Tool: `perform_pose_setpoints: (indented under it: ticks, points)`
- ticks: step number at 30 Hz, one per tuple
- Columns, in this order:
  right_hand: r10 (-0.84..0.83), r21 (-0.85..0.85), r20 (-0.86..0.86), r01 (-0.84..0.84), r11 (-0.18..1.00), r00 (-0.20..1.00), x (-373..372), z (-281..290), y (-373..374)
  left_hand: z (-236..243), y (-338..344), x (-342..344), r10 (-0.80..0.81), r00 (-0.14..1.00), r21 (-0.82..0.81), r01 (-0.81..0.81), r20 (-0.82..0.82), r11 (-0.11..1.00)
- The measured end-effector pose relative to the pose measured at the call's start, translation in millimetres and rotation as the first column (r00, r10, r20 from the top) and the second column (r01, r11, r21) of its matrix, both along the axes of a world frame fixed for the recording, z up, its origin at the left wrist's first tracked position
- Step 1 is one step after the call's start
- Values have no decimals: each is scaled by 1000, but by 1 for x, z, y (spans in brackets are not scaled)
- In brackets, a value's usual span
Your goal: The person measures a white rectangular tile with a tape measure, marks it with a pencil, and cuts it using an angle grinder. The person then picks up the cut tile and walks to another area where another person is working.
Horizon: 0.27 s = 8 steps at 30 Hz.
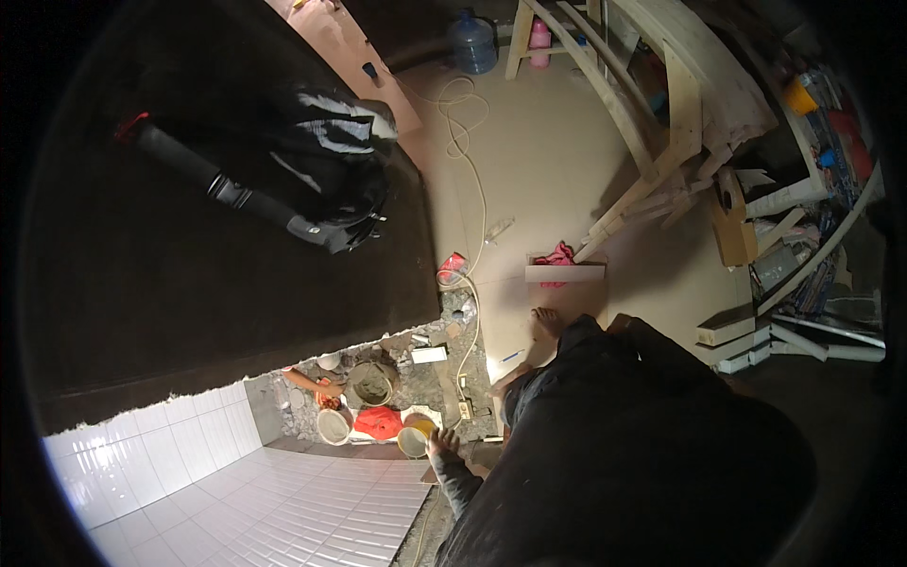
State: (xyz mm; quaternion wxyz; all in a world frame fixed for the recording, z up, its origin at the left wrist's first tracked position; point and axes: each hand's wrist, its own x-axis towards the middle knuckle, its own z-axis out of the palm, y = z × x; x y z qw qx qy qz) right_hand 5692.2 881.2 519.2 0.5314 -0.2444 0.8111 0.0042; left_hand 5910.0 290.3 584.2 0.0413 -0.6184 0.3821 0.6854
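Yellow bucket (413,440) sits at 6 o'clock by white tiles (283,501), our right hand (440,442) resting loosely spread on its rim, prob. to steady it; left hand (326,388) on orange thing, grip unclear.

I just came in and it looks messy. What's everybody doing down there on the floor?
Someone is squatting by a patch of rough, untiled floor next to shiny white tiles. Their left hand reaches down beside a small yellow bucket. Their right hand isn't in view. Another person's hand reaches in from the left, close to a grey bucket of wet mortar. A white bucket and a red cloth sit nearby, and a pale cord snakes across the floor.
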Motion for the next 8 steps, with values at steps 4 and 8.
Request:
perform_pose_setpoints:
  ticks: [4, 8]
  points:
    - [-551, 132, 158, 535, 834, 820, -35, 37, 23, -20, 45, -71, -241, 964, -157, 222, -114, 962]
    - [-482, 0, -23, 482, 876, 876, -67, 25, 19, -15, 77, -150, -366, 916, -35, 366, -166, 930]
